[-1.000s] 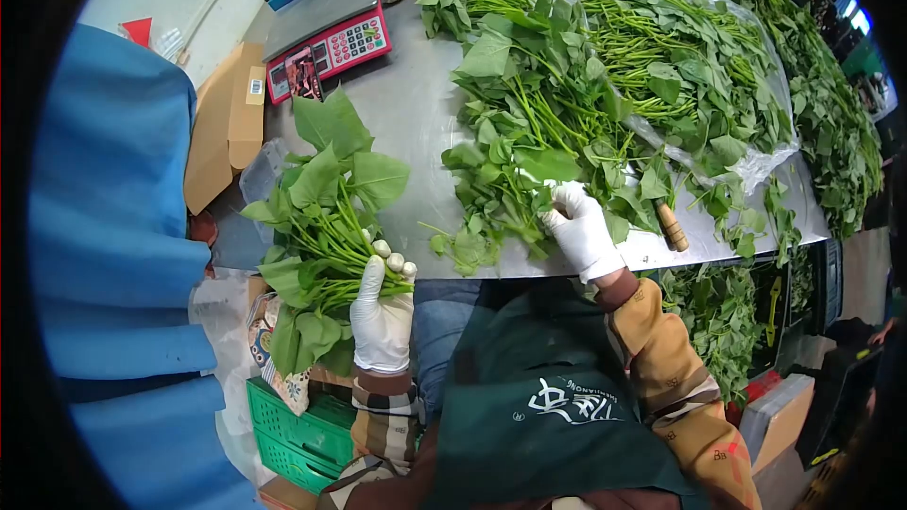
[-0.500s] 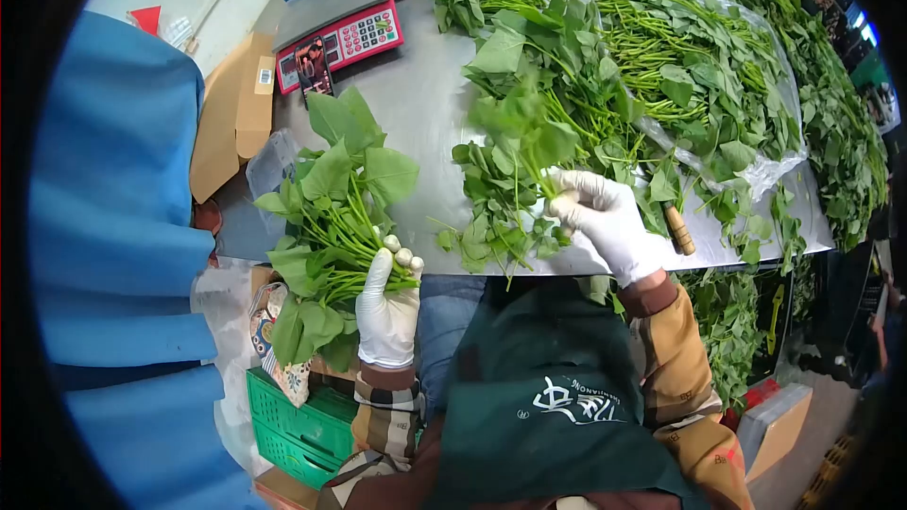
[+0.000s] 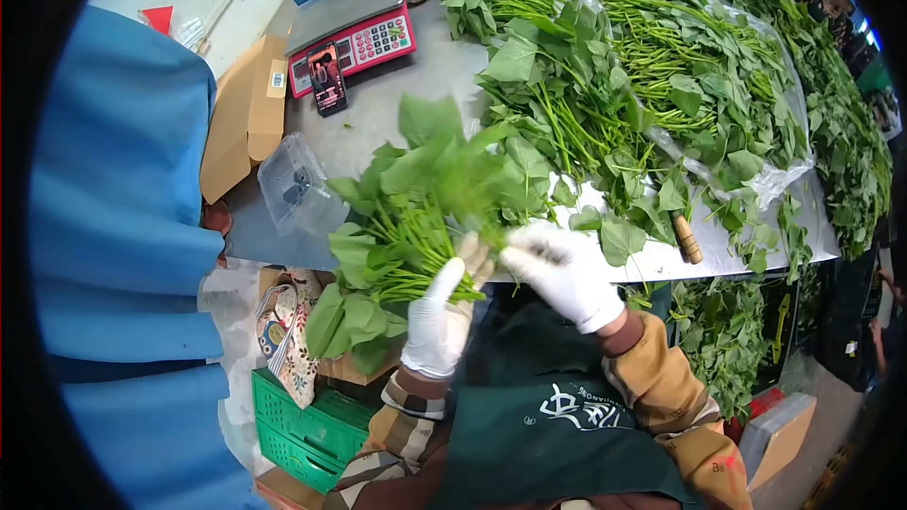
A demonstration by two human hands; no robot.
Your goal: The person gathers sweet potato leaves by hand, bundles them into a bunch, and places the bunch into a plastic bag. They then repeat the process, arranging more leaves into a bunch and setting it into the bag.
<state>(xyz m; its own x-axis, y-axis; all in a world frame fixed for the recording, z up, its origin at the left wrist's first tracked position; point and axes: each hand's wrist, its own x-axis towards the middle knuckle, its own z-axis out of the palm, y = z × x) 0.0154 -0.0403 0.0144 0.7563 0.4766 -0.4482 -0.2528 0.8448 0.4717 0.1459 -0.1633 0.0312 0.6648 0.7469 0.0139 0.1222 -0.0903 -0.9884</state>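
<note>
My left hand (image 3: 441, 316), in a white glove, is wrapped round a bunch of leafy green stems (image 3: 411, 241) over the front edge of the table. Close to its right, my gloved right hand (image 3: 559, 269) pinches a few more leafy stems (image 3: 487, 217) against the bunch; their leaves are blurred by motion. Beyond my hands lies a loose pile of leafy greens (image 3: 567, 123) on the metal table. A wooden-handled tool (image 3: 688, 238) rests right of my right hand, its far end hidden under leaves.
A red scale (image 3: 354, 28) stands at the back left, with a phone (image 3: 327, 80) leaning on it. A clear plastic box (image 3: 295, 184) and a cardboard box (image 3: 244, 123) are at the left. More greens on plastic sheeting (image 3: 770, 184) cover the right. Green crates (image 3: 307, 425) sit below.
My left hand has moved right with its bunch. My right hand has come left and slightly down, bringing its stems from the pile to the bunch.
</note>
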